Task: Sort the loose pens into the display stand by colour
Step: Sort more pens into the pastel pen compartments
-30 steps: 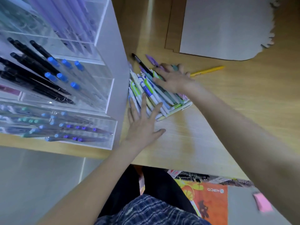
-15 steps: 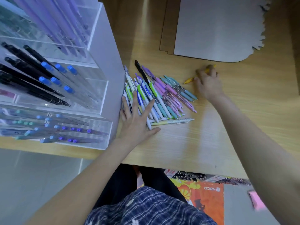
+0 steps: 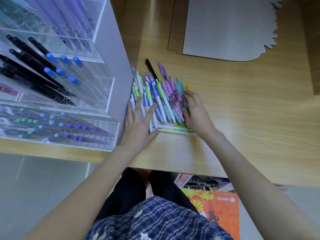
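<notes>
At frame centre the loose pens (image 3: 161, 99) run white with green and blue clips, lilac, pink and teal, plus one black pen (image 3: 152, 69) and a yellow pen (image 3: 187, 87), on a pale wood-grain table (image 3: 251, 110), while the clear display stand (image 3: 57, 75) at left shows black, blue-capped and purple pens.

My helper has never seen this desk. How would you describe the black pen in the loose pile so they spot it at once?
Start at the clear display stand on the wooden desk; the loose pens lie against its right side. At the pile's far edge, the black pen juts out beyond the rest. It is the only all-dark pen there; its neighbours are white, purple, pink or teal.
</notes>
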The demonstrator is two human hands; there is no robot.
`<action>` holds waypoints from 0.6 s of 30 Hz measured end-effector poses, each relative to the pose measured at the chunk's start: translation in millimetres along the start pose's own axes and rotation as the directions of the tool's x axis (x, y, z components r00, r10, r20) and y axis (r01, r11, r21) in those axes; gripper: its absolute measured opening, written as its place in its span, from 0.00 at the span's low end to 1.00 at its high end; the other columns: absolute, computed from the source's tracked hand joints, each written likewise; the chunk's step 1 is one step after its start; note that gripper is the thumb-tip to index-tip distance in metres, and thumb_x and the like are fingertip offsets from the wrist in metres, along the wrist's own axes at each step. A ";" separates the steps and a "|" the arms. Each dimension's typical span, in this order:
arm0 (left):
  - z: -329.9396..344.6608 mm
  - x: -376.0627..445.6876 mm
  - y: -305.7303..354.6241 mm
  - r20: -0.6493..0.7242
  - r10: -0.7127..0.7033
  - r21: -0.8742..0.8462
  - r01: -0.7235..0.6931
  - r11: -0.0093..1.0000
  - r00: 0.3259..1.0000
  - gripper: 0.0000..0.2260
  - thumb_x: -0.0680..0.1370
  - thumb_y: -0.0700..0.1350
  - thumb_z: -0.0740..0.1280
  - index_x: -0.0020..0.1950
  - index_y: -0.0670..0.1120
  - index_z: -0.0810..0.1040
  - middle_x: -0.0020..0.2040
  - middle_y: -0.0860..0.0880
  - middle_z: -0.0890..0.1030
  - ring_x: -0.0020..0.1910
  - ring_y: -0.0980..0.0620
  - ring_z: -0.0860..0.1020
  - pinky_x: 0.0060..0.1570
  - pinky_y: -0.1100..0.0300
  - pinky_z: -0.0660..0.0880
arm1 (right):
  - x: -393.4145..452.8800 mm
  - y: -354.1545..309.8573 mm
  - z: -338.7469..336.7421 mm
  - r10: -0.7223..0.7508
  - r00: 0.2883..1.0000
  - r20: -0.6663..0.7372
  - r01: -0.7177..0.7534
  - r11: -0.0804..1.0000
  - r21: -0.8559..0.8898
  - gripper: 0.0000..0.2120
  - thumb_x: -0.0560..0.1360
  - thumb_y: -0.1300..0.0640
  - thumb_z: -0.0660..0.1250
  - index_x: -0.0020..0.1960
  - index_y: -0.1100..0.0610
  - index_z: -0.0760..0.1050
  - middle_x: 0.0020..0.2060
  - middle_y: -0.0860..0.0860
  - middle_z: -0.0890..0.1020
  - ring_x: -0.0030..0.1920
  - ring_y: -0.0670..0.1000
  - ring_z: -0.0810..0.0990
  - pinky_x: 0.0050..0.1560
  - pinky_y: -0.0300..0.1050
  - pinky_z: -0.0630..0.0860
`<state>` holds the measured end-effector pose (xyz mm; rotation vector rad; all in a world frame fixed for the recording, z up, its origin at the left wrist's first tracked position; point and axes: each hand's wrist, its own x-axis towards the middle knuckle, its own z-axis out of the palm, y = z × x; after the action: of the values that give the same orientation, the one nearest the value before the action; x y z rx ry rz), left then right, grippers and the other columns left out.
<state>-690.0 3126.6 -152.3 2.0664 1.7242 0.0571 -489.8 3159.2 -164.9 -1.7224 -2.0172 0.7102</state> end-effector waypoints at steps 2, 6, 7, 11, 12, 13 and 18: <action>-0.8 -3.7 -1.2 -0.034 -0.001 -0.025 0.000 1.000 0.999 0.35 0.74 0.53 0.68 0.76 0.55 0.52 0.76 0.42 0.42 0.75 0.39 0.40 0.72 0.50 0.44 | -13.8 -5.4 1.8 -0.027 1.000 0.005 0.027 0.999 0.024 0.20 0.73 0.65 0.59 0.64 0.69 0.69 0.64 0.64 0.68 0.62 0.62 0.71 0.66 0.45 0.64; -3.7 -8.4 -1.3 -0.032 -0.005 -0.006 0.005 1.000 0.999 0.34 0.75 0.51 0.68 0.76 0.53 0.54 0.76 0.42 0.45 0.75 0.40 0.43 0.72 0.49 0.46 | -18.5 -16.8 -0.7 0.124 0.986 -0.109 -0.110 0.986 0.129 0.24 0.76 0.62 0.64 0.70 0.64 0.62 0.69 0.63 0.57 0.58 0.56 0.71 0.56 0.33 0.61; -4.1 -8.4 -0.1 -0.037 -0.020 -0.007 0.020 1.000 0.999 0.34 0.74 0.50 0.69 0.75 0.52 0.56 0.76 0.41 0.47 0.75 0.40 0.45 0.72 0.48 0.47 | -14.0 -18.7 -2.0 0.192 0.974 -0.118 -0.171 0.971 0.164 0.28 0.76 0.61 0.66 0.72 0.64 0.59 0.69 0.63 0.57 0.62 0.57 0.69 0.56 0.32 0.59; 3.5 -15.1 10.1 -0.203 0.241 0.083 -0.229 0.970 0.949 0.28 0.67 0.42 0.74 0.65 0.47 0.70 0.69 0.37 0.66 0.68 0.37 0.62 0.63 0.40 0.64 | 9.7 -17.5 -4.5 0.298 0.954 -0.024 -0.294 0.949 0.110 0.31 0.72 0.61 0.70 0.70 0.66 0.61 0.60 0.64 0.72 0.60 0.61 0.71 0.50 0.40 0.63; 9.3 -19.3 11.9 -0.203 0.355 0.102 -0.340 0.935 0.913 0.26 0.65 0.39 0.73 0.62 0.47 0.73 0.66 0.39 0.71 0.65 0.40 0.65 0.60 0.42 0.67 | 13.7 -17.1 -5.5 0.278 0.960 -0.021 -0.277 0.959 0.052 0.26 0.71 0.62 0.70 0.66 0.67 0.65 0.56 0.64 0.74 0.58 0.62 0.73 0.47 0.41 0.62; 15.8 -23.4 12.6 -0.169 0.453 0.121 -0.437 0.891 0.875 0.25 0.64 0.37 0.72 0.60 0.47 0.75 0.63 0.41 0.73 0.63 0.43 0.66 0.58 0.44 0.69 | 16.7 -17.0 -6.9 0.269 0.963 -0.016 -0.269 0.963 0.003 0.21 0.71 0.63 0.69 0.62 0.67 0.69 0.54 0.64 0.76 0.56 0.62 0.74 0.45 0.42 0.62; 31.4 -30.5 7.3 0.043 0.545 0.187 -0.543 0.819 0.837 0.19 0.66 0.45 0.72 0.57 0.49 0.79 0.63 0.46 0.76 0.64 0.46 0.69 0.53 0.49 0.75 | 19.8 -19.7 -11.0 0.332 0.940 0.084 -0.319 0.938 -0.139 0.16 0.72 0.62 0.68 0.57 0.67 0.70 0.52 0.64 0.78 0.55 0.62 0.75 0.46 0.46 0.65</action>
<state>-680.2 3087.3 -170.4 2.6510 1.1193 0.0815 -502.0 3177.8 -144.8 -2.1672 -1.8972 0.8098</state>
